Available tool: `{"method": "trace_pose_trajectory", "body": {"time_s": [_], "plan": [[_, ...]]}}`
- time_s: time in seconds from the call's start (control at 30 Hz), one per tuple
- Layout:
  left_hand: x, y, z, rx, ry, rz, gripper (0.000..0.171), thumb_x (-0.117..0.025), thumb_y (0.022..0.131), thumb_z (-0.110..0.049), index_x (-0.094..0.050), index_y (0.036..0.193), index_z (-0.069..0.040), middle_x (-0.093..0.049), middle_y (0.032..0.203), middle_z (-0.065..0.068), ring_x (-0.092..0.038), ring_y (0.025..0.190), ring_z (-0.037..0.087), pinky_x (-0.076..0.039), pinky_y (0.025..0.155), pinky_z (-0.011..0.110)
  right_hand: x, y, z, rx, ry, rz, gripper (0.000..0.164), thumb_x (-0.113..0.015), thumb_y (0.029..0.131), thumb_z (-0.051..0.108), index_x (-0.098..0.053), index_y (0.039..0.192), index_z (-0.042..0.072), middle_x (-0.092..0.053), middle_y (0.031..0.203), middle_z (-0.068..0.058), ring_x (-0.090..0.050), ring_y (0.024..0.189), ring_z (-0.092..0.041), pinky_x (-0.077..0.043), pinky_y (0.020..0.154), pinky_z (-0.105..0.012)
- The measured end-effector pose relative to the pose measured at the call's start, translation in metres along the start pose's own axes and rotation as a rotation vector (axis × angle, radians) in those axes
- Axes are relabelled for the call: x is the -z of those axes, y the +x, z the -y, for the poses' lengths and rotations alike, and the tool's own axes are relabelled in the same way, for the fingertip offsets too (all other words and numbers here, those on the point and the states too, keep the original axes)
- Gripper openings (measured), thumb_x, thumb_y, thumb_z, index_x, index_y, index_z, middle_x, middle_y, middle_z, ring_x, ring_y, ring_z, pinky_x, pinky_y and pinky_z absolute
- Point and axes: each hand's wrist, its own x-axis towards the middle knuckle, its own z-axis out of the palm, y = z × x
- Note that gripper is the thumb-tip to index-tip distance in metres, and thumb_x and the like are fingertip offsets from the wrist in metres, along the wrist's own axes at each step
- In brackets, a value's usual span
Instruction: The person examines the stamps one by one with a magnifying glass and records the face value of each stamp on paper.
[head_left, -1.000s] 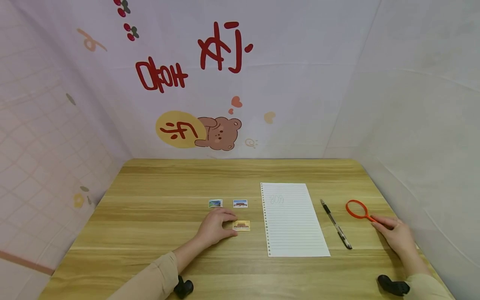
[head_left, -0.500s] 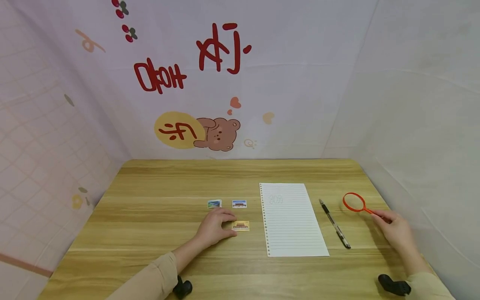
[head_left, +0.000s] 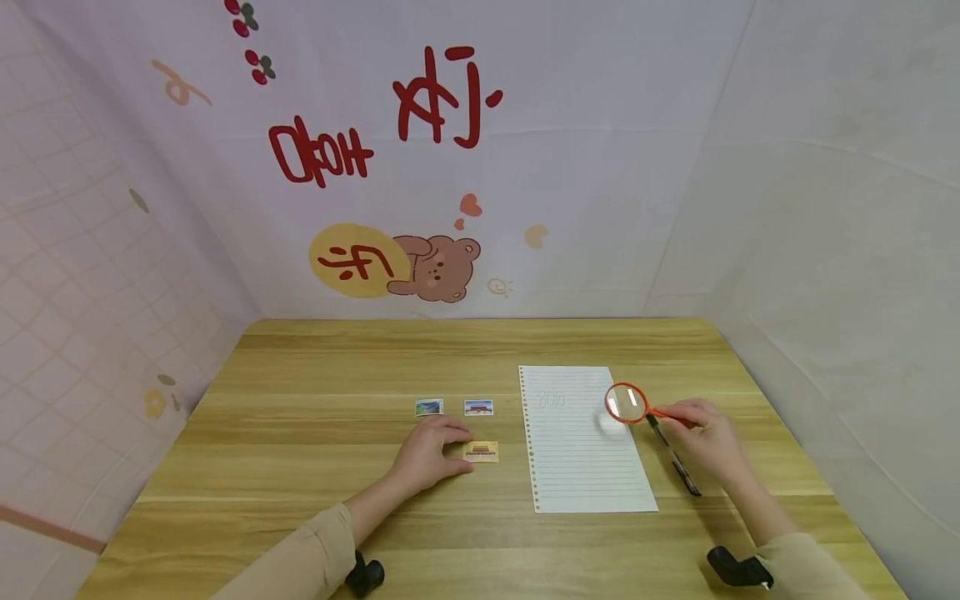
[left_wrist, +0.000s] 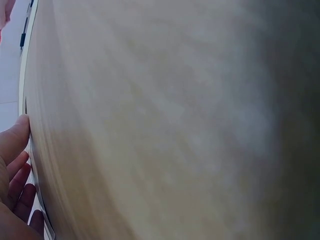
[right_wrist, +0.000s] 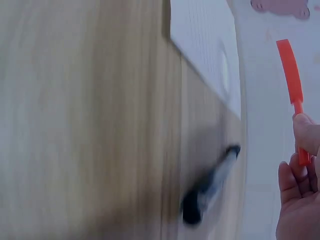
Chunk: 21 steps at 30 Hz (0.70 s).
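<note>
Right hand (head_left: 707,437) in play, pinching the red magnifying glass (head_left: 630,404) by its handle, raised, the lens over the edge of the lined paper (head_left: 585,467) between one and two o'clock! From the head view that handle crosses the top of the pen (head_left: 677,461), lying at three o'clock of the page. Now the left hand (head_left: 429,455), at nine o'clock of the yellow stamp (head_left: 482,452): thumb and fingers apart at its edge, contact impossible to tell. Landscape stamp (head_left: 430,407) between ten and eleven o'clock of it, blue-sky stamp (head_left: 478,407) at twelve!
</note>
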Motion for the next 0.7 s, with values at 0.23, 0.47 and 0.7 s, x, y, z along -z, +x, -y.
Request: {"method": "trace_pose_trajectory", "body": {"time_s": [0.23,0.47,0.7], "plan": [[-0.001,0.001,0.001,-0.007,-0.005,-0.007,0.039,-0.089,0.074,-0.025,-0.077,0.108,-0.01,-0.069,0.113,0.001,-0.057,0.114,0.027,-0.043,0.101,0.048,-0.039,0.007,0.031,0.129,0.072,0.083,0.025,-0.078,0.077,-0.009,-0.079,0.095,0.008,-0.063,0.091,0.0,-0.055,0.083,-0.009,-0.047,0.068,-0.014],[0.001,0.0,0.0,-0.005,-0.017,-0.015,0.038,-0.089,0.073,-0.024,-0.077,0.107,-0.011,-0.069,0.112,0.0,-0.057,0.113,0.027,-0.044,0.099,0.048,-0.078,0.012,0.056,0.235,0.107,0.142,0.028,-0.081,0.076,-0.004,-0.08,0.095,0.016,-0.062,0.09,0.009,-0.053,0.083,-0.009,-0.048,0.068,-0.018],[-0.001,0.001,0.003,-0.019,-0.023,-0.026,0.037,-0.089,0.073,-0.023,-0.077,0.106,-0.011,-0.069,0.111,0.0,-0.057,0.114,0.026,-0.043,0.101,0.048,-0.106,0.014,0.083,0.241,0.143,0.178,0.026,-0.083,0.074,-0.001,-0.08,0.092,0.019,-0.063,0.088,0.012,-0.053,0.086,-0.01,-0.046,0.07,-0.027]]}}
